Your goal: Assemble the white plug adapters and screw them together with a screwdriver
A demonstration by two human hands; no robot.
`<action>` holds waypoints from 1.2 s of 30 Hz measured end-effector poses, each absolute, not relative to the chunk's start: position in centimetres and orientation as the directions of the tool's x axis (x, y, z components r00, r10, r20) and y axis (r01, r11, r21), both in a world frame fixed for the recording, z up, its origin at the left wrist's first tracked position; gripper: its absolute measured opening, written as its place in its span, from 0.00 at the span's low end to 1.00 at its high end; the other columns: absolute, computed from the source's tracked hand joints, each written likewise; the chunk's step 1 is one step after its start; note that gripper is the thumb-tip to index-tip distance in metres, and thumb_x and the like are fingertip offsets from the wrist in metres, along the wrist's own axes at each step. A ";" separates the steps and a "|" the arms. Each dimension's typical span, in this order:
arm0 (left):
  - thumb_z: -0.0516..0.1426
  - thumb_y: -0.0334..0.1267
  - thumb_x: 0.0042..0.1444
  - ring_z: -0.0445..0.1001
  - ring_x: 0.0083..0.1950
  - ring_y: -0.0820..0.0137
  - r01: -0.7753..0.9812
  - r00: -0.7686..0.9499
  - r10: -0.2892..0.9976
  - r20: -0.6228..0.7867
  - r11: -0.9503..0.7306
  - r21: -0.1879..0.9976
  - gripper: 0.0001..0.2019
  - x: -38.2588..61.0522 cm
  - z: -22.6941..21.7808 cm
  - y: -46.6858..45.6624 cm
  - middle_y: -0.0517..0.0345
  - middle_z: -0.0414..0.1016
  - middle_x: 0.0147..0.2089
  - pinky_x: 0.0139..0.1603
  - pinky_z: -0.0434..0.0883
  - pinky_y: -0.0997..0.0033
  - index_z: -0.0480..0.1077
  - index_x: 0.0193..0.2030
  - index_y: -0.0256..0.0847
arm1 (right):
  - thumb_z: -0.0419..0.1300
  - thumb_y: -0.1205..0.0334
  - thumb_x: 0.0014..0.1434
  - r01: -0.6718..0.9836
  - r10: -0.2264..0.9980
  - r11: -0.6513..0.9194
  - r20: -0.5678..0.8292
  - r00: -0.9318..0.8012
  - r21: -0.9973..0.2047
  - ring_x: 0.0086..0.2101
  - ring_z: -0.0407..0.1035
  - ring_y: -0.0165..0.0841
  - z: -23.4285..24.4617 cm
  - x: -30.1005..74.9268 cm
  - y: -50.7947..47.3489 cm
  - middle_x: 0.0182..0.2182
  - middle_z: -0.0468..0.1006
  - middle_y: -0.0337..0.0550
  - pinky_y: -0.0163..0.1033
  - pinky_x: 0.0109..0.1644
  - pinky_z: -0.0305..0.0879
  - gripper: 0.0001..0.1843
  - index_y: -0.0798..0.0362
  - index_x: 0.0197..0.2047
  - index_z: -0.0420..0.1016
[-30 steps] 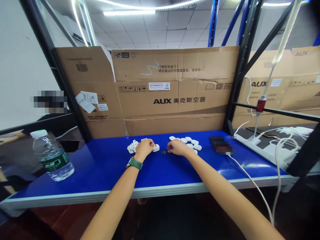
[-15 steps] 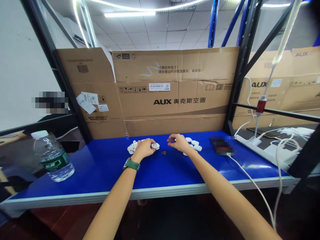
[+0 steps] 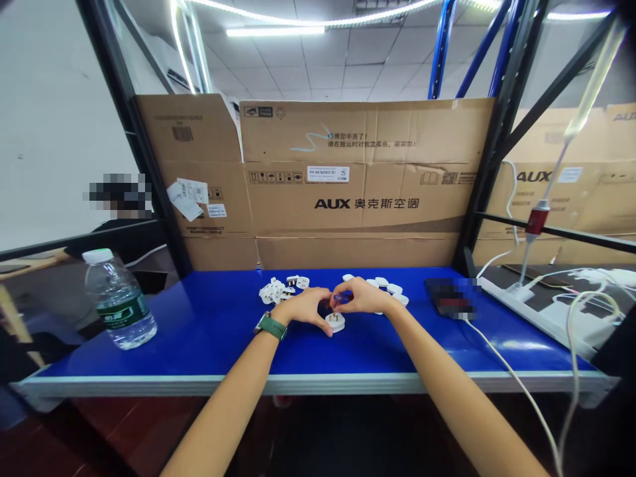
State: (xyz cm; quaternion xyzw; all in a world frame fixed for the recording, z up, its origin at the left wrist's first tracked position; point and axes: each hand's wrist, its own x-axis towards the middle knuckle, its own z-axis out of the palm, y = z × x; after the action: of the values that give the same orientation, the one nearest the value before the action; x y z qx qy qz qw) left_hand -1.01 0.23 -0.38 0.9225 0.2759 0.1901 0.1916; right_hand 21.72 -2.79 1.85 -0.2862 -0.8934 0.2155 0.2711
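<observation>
A white plug piece with upright metal pins sits low over the blue tabletop, between my hands. The thumb of my left hand touches its left side, while the fingers curve around behind, partly hidden. My right hand is just above and behind the piece, thumb and forefinger pinched together; whatever is between them is too small to make out. To the left lies a cluster of white plug parts, some with pins. Behind my right hand are several smooth white covers.
A water bottle stands at the table's left. On the right lie a dark phone-like device with a white cable and a white power strip. A cardboard sheet closes off the back. One person sits beyond the frame at left.
My left hand has brought the plug piece right and nearer to me. My right hand has moved in close beside it, and the small dark bits seen between the hands are now hidden.
</observation>
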 end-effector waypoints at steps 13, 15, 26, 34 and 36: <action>0.74 0.54 0.37 0.68 0.58 0.52 0.457 0.808 0.553 0.201 -0.805 0.379 0.24 -1.3 -0.4 0.4 0.53 0.73 0.54 0.61 0.63 0.58 0.80 0.41 0.47 | 0.68 0.64 0.53 0.466 0.580 0.805 0.321 -0.748 -0.368 0.31 0.71 0.31 0.6 20.5 -2.7 0.32 0.80 0.41 0.34 0.35 0.62 0.06 0.54 0.36 0.82; 0.74 0.55 0.38 0.67 0.60 0.52 0.469 0.810 0.559 0.177 -0.799 0.376 0.25 -1.2 -0.4 0.4 0.53 0.71 0.56 0.62 0.62 0.58 0.80 0.42 0.46 | 0.68 0.64 0.53 0.483 0.575 0.813 0.317 -0.754 -0.324 0.31 0.70 0.31 0.5 20.3 -2.8 0.33 0.80 0.42 0.34 0.35 0.61 0.07 0.55 0.36 0.82; 0.74 0.55 0.36 0.60 0.69 0.47 0.487 0.806 0.575 0.139 -0.778 0.397 0.28 -1.2 -0.3 0.4 0.54 0.65 0.66 0.70 0.56 0.52 0.80 0.45 0.48 | 0.67 0.65 0.53 0.468 0.580 0.793 0.249 -0.775 -0.390 0.29 0.70 0.30 0.6 20.6 -2.6 0.30 0.79 0.40 0.33 0.33 0.59 0.09 0.55 0.39 0.82; 0.74 0.54 0.36 0.66 0.65 0.52 0.386 0.842 0.518 0.148 -0.771 0.506 0.36 -1.4 -0.4 0.7 0.52 0.68 0.64 0.67 0.62 0.57 0.77 0.54 0.47 | 0.66 0.58 0.59 0.307 0.553 0.779 0.368 -0.748 -0.546 0.33 0.69 0.32 1.6 21.3 -2.9 0.35 0.80 0.42 0.35 0.37 0.62 0.12 0.54 0.44 0.82; 0.74 0.52 0.39 0.66 0.66 0.54 0.343 0.862 0.485 0.146 -0.771 0.537 0.35 -1.6 -0.2 0.6 0.55 0.69 0.64 0.68 0.62 0.58 0.77 0.56 0.50 | 0.62 0.54 0.64 0.184 0.592 0.716 0.447 -0.671 -0.673 0.33 0.68 0.31 2.2 21.4 -3.3 0.37 0.79 0.43 0.34 0.35 0.61 0.14 0.53 0.48 0.80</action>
State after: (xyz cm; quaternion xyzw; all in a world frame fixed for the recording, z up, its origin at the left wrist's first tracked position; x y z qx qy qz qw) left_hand -1.57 0.57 -0.23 0.9307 0.2223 0.1394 0.2549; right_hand 21.43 -3.26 2.20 -0.2248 -0.8626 0.3023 0.3377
